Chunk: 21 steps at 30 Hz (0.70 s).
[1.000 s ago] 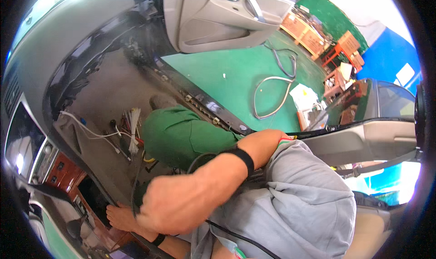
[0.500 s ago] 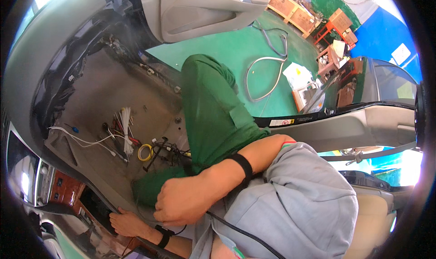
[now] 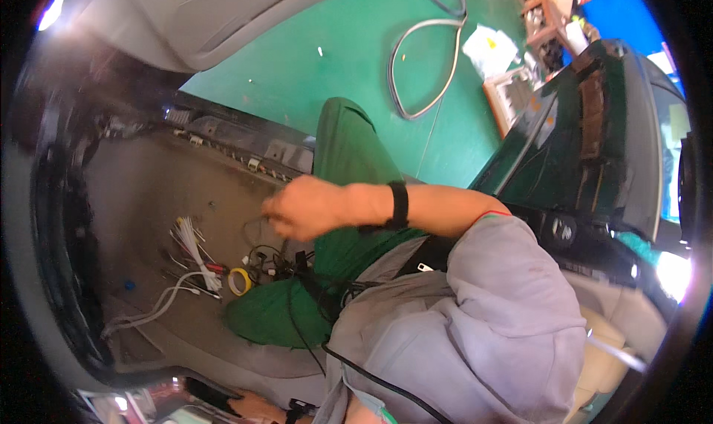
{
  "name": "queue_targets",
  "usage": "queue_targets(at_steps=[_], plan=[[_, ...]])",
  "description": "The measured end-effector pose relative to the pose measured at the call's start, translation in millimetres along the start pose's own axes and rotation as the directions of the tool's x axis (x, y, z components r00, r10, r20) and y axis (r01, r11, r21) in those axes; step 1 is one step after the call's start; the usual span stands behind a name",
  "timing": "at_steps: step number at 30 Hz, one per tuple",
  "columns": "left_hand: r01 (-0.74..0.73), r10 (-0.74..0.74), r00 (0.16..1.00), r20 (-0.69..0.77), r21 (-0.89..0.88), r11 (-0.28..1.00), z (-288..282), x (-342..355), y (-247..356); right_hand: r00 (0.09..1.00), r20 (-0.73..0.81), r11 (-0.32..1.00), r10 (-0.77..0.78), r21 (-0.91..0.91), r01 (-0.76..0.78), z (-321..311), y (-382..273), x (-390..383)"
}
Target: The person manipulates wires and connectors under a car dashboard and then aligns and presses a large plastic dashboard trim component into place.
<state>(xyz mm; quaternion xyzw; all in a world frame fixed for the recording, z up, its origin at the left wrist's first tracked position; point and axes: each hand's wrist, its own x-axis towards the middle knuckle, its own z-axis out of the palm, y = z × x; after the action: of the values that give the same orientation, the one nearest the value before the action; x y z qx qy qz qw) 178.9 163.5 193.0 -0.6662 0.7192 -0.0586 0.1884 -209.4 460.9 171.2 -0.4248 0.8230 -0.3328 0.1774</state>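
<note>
My right hand (image 3: pixel 304 207), smeared by motion, is raised above the car's footwell floor beside my green-trousered knee. Its fingers curl downward; a thin loop shows near them, and whatever they hold is hidden. Low in the picture my left hand (image 3: pixel 256 407) lies by the centre console (image 3: pixel 167 402), fingers stretched out, partly cut off and in shadow. Below my right hand a tangle of black cables (image 3: pixel 278 263) rests by my leg. Next to it are a yellow tape roll (image 3: pixel 240 281), a bundle of white cable ties (image 3: pixel 194 251) and a red-handled tool (image 3: pixel 215 268).
A white cable (image 3: pixel 167 299) trails over the footwell floor (image 3: pixel 156 179). Bare wiring runs along the door sill (image 3: pixel 234 156). The open door panel (image 3: pixel 186 23) stands at upper left. A grey hose (image 3: pixel 394 82) lies on the green workshop floor. A dark car part (image 3: pixel 587 127) stands at right.
My view has turned and shifted. My right hand has moved up and away from my body, over the cables toward the sill. My left hand sits lower in the picture, still by the console.
</note>
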Motion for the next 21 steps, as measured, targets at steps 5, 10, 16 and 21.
queue_targets(at_steps=[5,10,16,21], plan=[[-0.230,0.215,0.961,0.172,0.071,0.971,-63.4,36.8,34.5,0.970,0.078,0.969,0.230,0.075,-0.236,35.2,133.8,1.8],[-0.757,0.741,0.640,-0.201,-0.003,0.653,-207.9,35.6,271.6,0.952,0.100,0.886,0.290,0.349,-0.306,19.3,151.0,29.3],[-0.988,0.952,-0.067,-0.300,0.153,-0.021,-304.2,-93.9,529.1,0.915,-0.013,0.768,0.403,0.548,-0.331,-2.0,171.9,65.1],[-0.700,0.714,-0.590,-0.377,0.679,-0.221,-368.2,-173.6,693.7,0.888,0.035,0.647,0.459,0.671,-0.361,-34.8,195.1,88.1]])
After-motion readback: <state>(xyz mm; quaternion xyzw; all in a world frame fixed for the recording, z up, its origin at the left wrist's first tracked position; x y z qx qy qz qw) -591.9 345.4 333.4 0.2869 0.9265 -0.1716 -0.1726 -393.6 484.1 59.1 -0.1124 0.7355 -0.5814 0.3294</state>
